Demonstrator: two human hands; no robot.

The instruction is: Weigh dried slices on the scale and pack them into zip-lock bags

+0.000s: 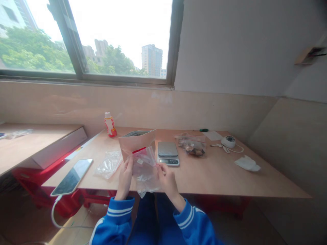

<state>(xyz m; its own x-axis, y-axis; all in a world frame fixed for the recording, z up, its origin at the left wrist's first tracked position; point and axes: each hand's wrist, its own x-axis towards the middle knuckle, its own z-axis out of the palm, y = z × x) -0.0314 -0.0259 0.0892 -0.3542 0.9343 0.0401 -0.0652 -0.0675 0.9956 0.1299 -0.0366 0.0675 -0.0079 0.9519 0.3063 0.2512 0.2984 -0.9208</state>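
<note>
My left hand (125,178) and my right hand (167,180) both grip a clear plastic zip bag (144,172) above the table's front edge. Its red zip strip runs along the top, near my left hand. The bag looks crumpled, and I see no contents in it. Just behind it stands a kraft paper pouch (136,143) with a silver lining, its lower part hidden by the bag. A digital kitchen scale (168,153) sits just beyond my right hand, and a second clear plastic bag (109,164) lies flat left of my left hand.
On the wooden table (224,180) are a zip bag of brown pieces (192,146), a white dome camera (228,141) with cable, crumpled white tissue (247,163), a red-and-white bottle (110,125) and a corded phone (72,177). Another table (38,143) stands left.
</note>
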